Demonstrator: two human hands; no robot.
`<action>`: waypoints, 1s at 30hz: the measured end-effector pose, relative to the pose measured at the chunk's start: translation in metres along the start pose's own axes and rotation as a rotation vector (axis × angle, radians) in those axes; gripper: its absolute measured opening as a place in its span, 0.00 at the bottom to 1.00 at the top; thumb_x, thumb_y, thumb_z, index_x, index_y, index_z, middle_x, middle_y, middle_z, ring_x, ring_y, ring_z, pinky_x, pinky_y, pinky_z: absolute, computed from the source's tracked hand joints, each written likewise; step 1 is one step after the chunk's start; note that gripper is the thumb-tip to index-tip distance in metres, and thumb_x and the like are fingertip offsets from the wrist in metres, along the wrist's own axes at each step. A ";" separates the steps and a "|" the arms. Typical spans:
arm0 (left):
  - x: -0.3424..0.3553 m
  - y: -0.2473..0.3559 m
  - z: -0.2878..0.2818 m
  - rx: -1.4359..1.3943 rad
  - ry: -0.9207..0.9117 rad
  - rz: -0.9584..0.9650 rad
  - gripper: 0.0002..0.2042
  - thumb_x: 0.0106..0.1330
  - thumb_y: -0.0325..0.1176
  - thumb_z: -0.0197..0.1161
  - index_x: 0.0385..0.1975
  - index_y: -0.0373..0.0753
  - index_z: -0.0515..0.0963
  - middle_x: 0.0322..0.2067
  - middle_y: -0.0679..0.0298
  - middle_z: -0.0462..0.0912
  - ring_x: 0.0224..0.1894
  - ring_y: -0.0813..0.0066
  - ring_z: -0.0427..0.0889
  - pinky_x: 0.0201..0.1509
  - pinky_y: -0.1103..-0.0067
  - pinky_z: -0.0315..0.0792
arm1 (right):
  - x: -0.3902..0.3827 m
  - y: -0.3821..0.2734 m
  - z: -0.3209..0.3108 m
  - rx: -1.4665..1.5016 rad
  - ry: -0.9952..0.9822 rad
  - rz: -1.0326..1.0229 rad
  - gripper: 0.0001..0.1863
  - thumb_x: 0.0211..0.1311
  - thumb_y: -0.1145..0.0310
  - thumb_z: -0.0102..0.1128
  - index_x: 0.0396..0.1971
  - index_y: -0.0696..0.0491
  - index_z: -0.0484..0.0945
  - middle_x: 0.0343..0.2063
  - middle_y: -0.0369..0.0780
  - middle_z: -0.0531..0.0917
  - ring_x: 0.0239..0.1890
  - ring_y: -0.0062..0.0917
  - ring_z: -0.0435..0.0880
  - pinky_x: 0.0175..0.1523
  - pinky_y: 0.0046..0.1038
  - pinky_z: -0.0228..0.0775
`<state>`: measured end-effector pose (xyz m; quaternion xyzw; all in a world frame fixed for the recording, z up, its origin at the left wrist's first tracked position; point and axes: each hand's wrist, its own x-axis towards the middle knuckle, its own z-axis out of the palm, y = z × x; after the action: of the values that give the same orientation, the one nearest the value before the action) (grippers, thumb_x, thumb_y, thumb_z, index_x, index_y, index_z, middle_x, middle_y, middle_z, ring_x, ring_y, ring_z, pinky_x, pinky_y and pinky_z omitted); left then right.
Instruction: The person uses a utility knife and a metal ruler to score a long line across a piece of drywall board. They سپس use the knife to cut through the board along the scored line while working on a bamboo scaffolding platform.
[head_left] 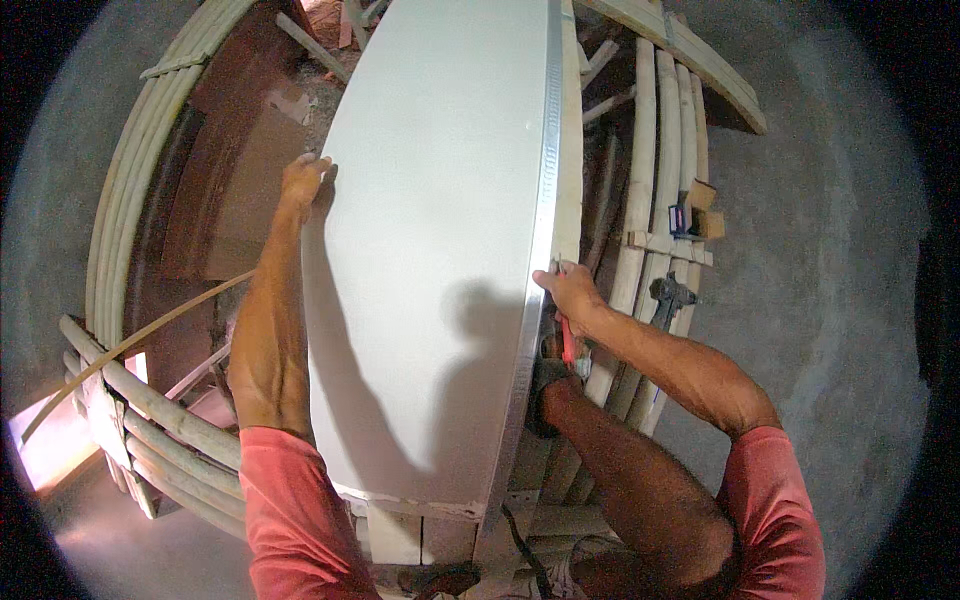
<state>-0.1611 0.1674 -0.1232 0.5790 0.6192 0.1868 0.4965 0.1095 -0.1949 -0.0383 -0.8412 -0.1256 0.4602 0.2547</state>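
Observation:
A large white board [430,200] stretches away in front of me, with my shadow on it. My left hand [304,185] is closed around its left edge, thumb near the top face. Along the right edge runs a long silver metal strip [541,225]. My right hand [572,291] is at that strip, thumb against its side, fingers curled around a red-handled tool [568,342]. The tool's exact kind is hard to make out, as the hand covers much of it. A dark cordless drill [671,298] rests on the poles just right of my right hand.
Bundled bamboo poles [640,150] run along the right, with more poles [180,425] at the lower left. An opened small box [697,212] sits on the right-hand poles. A thin curved strip [140,335] slants across at left. My bent leg [640,470] is below my right arm.

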 end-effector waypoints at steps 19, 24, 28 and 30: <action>-0.017 -0.021 -0.024 0.010 -0.086 0.193 0.29 0.63 0.44 0.63 0.62 0.36 0.68 0.60 0.53 0.73 0.59 0.57 0.72 0.59 0.67 0.67 | 0.001 -0.017 0.032 -0.436 0.092 -0.067 0.22 0.59 0.58 0.57 0.40 0.65 0.76 0.22 0.49 0.84 0.18 0.34 0.84 0.34 0.36 0.80; -0.040 -0.026 -0.036 0.073 -0.130 0.392 0.34 0.61 0.49 0.64 0.62 0.32 0.66 0.59 0.48 0.72 0.61 0.56 0.71 0.63 0.66 0.65 | 0.015 -0.001 0.031 -0.821 0.107 -0.218 0.26 0.51 0.56 0.61 0.42 0.64 0.78 0.39 0.59 0.81 0.44 0.51 0.82 0.52 0.43 0.73; -0.085 -0.042 -0.068 -0.477 -0.320 0.050 0.27 0.67 0.31 0.57 0.66 0.34 0.59 0.64 0.53 0.64 0.66 0.61 0.63 0.61 0.69 0.69 | 0.035 0.015 0.033 -0.749 0.186 -0.430 0.24 0.52 0.54 0.64 0.39 0.61 0.79 0.35 0.53 0.83 0.38 0.47 0.83 0.48 0.40 0.73; -0.107 -0.059 -0.093 -0.136 -0.198 0.139 0.32 0.62 0.33 0.64 0.65 0.33 0.58 0.65 0.52 0.61 0.66 0.55 0.62 0.61 0.63 0.69 | 0.041 0.019 0.034 -0.519 0.236 -0.443 0.23 0.53 0.55 0.64 0.39 0.61 0.79 0.32 0.50 0.83 0.33 0.42 0.83 0.45 0.38 0.73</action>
<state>-0.2874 0.0877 -0.0873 0.6009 0.5116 0.2045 0.5791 0.1030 -0.1823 -0.0928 -0.8776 -0.3872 0.2461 0.1389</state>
